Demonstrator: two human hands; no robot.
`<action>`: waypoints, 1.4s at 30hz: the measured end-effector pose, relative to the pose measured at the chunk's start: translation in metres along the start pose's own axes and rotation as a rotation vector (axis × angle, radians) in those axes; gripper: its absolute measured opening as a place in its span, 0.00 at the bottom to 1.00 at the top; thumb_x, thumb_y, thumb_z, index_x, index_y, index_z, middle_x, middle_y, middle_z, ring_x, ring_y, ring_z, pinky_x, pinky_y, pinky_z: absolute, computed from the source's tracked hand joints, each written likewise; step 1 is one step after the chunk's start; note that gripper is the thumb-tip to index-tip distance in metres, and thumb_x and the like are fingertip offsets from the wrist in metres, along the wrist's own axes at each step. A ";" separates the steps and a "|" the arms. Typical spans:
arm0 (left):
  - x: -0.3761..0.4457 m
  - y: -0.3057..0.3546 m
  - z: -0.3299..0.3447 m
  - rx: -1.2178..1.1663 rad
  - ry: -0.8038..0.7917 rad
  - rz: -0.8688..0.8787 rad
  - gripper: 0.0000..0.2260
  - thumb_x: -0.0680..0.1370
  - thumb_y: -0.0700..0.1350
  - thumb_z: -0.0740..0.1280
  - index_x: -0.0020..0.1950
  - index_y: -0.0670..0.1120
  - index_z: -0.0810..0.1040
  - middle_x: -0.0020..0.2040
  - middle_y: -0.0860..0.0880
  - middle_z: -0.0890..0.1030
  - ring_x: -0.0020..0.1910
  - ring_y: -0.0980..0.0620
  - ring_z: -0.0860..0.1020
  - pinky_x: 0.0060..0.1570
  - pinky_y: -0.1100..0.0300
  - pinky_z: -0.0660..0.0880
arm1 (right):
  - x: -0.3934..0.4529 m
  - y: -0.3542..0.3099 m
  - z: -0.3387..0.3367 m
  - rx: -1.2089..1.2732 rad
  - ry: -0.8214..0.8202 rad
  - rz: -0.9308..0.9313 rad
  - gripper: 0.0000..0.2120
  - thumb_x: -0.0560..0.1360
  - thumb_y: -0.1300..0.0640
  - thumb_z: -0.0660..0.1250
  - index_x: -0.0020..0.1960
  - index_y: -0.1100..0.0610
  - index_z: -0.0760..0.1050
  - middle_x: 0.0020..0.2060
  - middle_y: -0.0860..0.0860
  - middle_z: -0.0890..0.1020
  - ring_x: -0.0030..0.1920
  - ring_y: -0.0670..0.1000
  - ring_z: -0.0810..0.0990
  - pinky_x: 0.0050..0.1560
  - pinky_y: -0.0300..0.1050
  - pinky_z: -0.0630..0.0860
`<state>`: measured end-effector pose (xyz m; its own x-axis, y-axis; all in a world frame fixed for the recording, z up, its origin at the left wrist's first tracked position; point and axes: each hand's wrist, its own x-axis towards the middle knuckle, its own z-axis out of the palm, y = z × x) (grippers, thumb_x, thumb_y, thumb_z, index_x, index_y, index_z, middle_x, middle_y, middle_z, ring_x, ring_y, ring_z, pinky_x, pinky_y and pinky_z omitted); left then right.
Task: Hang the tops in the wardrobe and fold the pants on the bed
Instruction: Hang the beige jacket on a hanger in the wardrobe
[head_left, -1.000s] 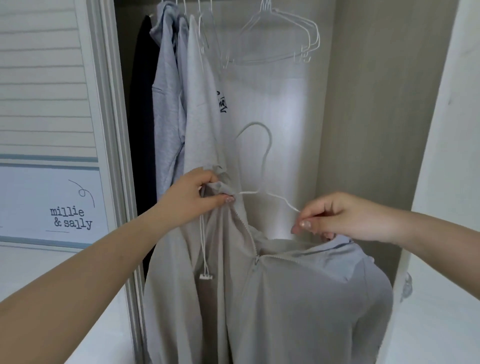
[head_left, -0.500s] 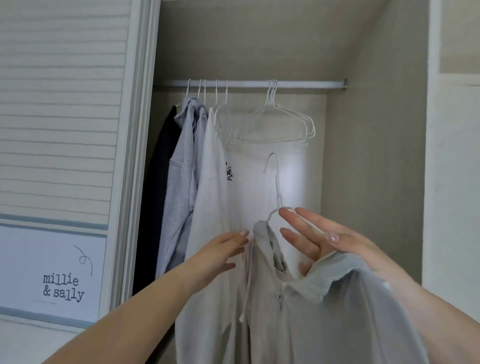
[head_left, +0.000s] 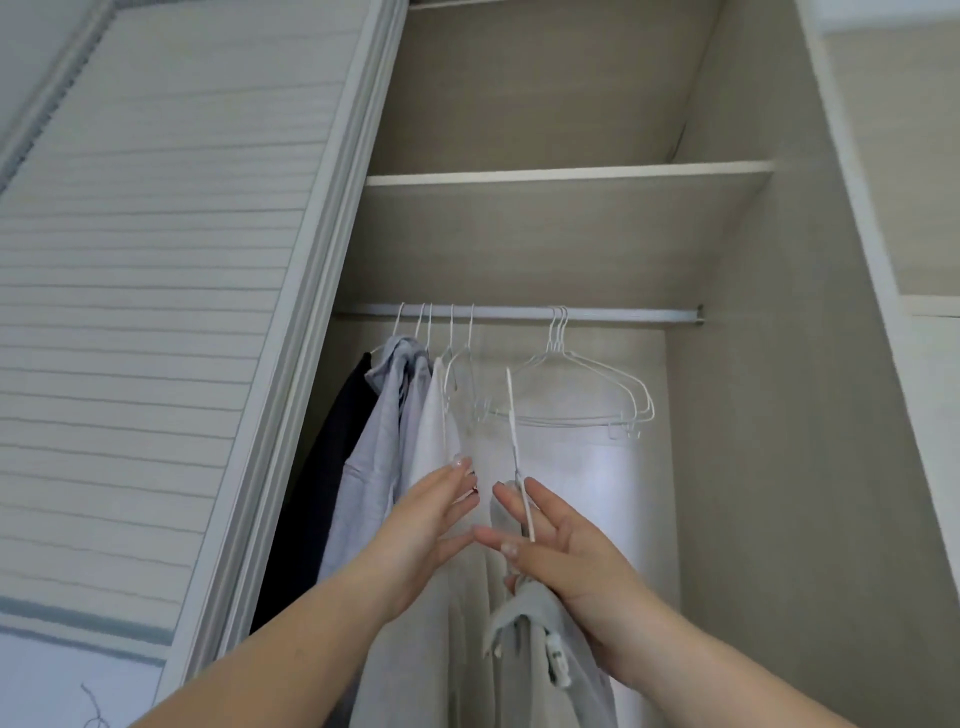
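The wardrobe (head_left: 769, 415) fills the view, its pale wood-grain compartment standing open beside a ribbed sliding door (head_left: 156, 291) on the left. A shelf (head_left: 566, 174) spans the compartment high up, and below it a white rail (head_left: 623, 314) runs from side to side. On the left end of the rail hang a dark garment (head_left: 322, 499), two pale grey tops (head_left: 379, 447) and a white top (head_left: 434, 441), packed closely together on white wire hangers. Toward the middle of the rail a small bunch of empty wire hangers (head_left: 582, 389) hangs together, apart from the clothed ones. Low in the middle, a grey zip top (head_left: 540, 654) hangs on its own white wire hanger (head_left: 514, 441), whose hook points up but sits below the rail, not on it. The right hand (head_left: 561, 551) carries this hanger, with the wire running across its spread, mostly straight fingers (head_left: 506, 496) and the top's collar draped just under the palm. The left hand (head_left: 426, 525) is raised beside it with its fingers (head_left: 457, 470) straight and close together, holding nothing, the tips lying against the edge of the white top. The two hands sit near each other, palms turned inward, in front of the gap between the hung clothes and the empty hangers.
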<state>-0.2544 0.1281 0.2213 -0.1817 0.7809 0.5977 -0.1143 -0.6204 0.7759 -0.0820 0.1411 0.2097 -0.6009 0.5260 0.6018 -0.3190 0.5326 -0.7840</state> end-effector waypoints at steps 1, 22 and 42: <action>0.010 0.003 -0.003 0.029 0.021 0.036 0.23 0.67 0.64 0.68 0.59 0.57 0.75 0.61 0.56 0.77 0.58 0.62 0.76 0.46 0.63 0.77 | 0.010 0.002 0.000 -0.019 -0.008 -0.019 0.36 0.76 0.68 0.64 0.77 0.51 0.52 0.63 0.36 0.73 0.57 0.45 0.81 0.50 0.37 0.73; 0.240 0.027 -0.013 1.017 0.516 0.388 0.10 0.79 0.38 0.60 0.57 0.38 0.77 0.54 0.38 0.78 0.54 0.41 0.76 0.47 0.58 0.70 | 0.144 0.052 -0.068 0.118 -0.105 -0.195 0.34 0.77 0.68 0.63 0.77 0.52 0.51 0.67 0.43 0.72 0.53 0.44 0.82 0.40 0.35 0.77; 0.259 -0.027 0.057 0.162 -0.013 0.209 0.10 0.82 0.49 0.58 0.59 0.47 0.74 0.53 0.47 0.80 0.53 0.50 0.77 0.43 0.63 0.74 | 0.156 0.052 -0.115 0.155 -0.115 -0.272 0.31 0.77 0.68 0.62 0.75 0.53 0.56 0.64 0.41 0.76 0.55 0.45 0.82 0.39 0.37 0.77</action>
<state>-0.2422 0.3509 0.3669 -0.1719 0.6383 0.7503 0.0824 -0.7497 0.6566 -0.1080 0.3276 0.2807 -0.5541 0.2956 0.7782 -0.5816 0.5313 -0.6159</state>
